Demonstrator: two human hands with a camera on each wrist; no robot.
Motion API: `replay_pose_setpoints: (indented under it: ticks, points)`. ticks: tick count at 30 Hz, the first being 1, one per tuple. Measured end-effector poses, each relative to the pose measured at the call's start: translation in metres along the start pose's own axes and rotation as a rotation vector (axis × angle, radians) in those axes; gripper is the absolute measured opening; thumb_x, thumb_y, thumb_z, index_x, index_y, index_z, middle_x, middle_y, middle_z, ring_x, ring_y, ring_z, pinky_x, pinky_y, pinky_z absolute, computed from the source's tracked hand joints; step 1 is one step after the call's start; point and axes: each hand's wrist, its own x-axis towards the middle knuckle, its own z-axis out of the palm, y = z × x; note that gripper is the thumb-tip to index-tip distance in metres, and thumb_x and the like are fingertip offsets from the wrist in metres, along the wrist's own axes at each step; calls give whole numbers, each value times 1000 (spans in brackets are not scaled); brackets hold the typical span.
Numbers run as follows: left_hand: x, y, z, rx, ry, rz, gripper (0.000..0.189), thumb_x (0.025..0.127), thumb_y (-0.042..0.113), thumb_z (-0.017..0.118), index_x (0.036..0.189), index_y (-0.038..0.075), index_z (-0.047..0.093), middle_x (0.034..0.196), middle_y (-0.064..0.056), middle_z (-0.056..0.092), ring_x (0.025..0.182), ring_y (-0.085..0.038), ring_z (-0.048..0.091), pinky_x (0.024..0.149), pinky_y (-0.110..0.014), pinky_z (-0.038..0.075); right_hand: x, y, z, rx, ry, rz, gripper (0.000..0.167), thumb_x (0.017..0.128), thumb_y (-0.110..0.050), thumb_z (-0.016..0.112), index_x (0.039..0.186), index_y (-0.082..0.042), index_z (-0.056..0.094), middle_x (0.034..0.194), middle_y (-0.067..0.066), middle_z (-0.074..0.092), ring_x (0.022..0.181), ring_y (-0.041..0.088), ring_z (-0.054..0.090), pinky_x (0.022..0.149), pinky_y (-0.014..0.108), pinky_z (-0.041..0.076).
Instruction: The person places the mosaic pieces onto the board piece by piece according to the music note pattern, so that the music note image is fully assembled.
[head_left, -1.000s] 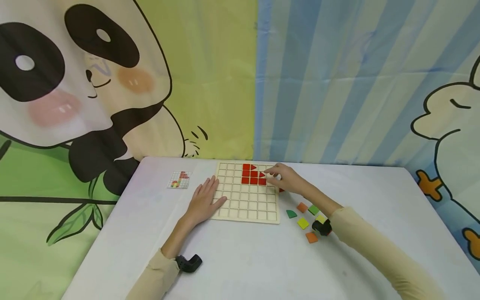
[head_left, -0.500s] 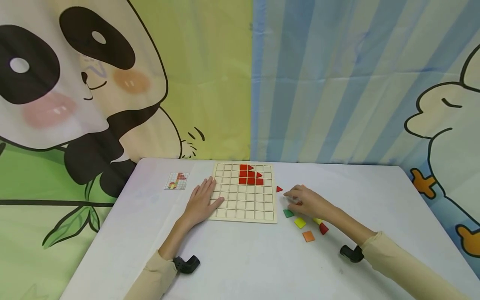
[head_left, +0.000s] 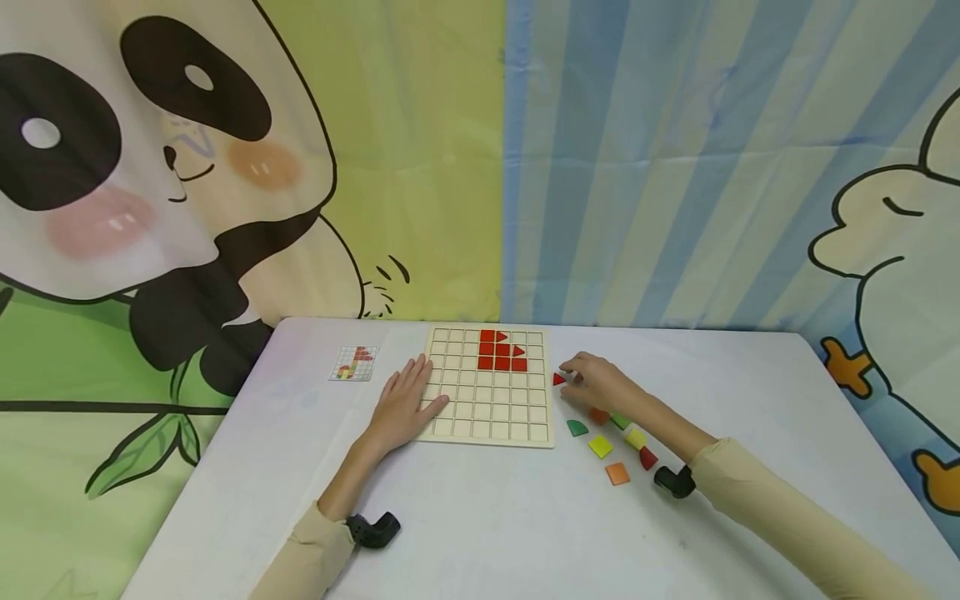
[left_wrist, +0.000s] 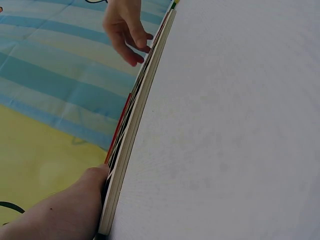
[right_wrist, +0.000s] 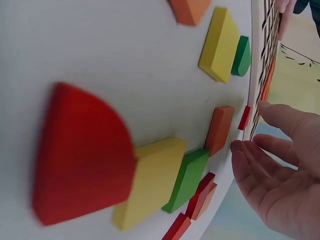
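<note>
A pale wooden grid board (head_left: 487,408) lies on the table, with red squares (head_left: 486,350) and two red triangles in its upper cells. My left hand (head_left: 401,404) rests on the board's left edge, fingers straight and thumb spread. Off the board's right side lies a loose red triangle (head_left: 558,378). Right by it is my right hand (head_left: 603,385), its fingers loosely bent. In the right wrist view, the thumb and fingers of that hand (right_wrist: 285,165) are apart, with nothing between them, close to the small red piece (right_wrist: 244,118).
Below my right hand lie a green quarter-round (head_left: 577,427), a yellow square (head_left: 600,447), an orange square (head_left: 617,473), a red quarter-round (head_left: 647,457) and several other pieces. A small pattern card (head_left: 353,363) lies left of the board. A printed curtain hangs behind the table.
My right hand has left the red pieces on the board, passed right over the loose pieces, then shifted slightly up and left to the loose red triangle. The left hand stays on the board.
</note>
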Motion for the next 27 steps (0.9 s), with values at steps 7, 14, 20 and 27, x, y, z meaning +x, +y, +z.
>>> replay_pose_setpoints:
  ticks: [7,14,20,27]
  points:
    - [0,0,-1,-3,-7,0,83,105,48,54,164,0,21,173,-17,13,161,-38,10,129,-60,8,21,-1,8,-129,19,-18,24,93,-19,79,109,-1,76,94,7,63,74,14,51,66,25,47]
    - [0,-1,-1,3,-4,-1,82,105,48,54,163,0,22,173,-17,14,161,-38,11,129,-60,8,29,-5,3,-108,13,-8,24,94,-18,77,109,0,74,94,7,68,78,16,58,70,29,53]
    - [-1,-1,-1,3,-14,-3,82,105,49,53,164,0,22,173,-17,14,161,-37,10,129,-59,8,44,-14,-2,-43,21,-81,23,95,-15,76,110,2,75,93,9,70,80,17,61,72,29,55]
    - [0,-1,-2,-2,-18,-4,83,105,49,52,164,1,20,173,-17,12,161,-37,9,129,-59,7,58,-17,3,-91,-11,-168,16,97,-7,71,109,3,77,98,13,70,83,21,63,72,29,55]
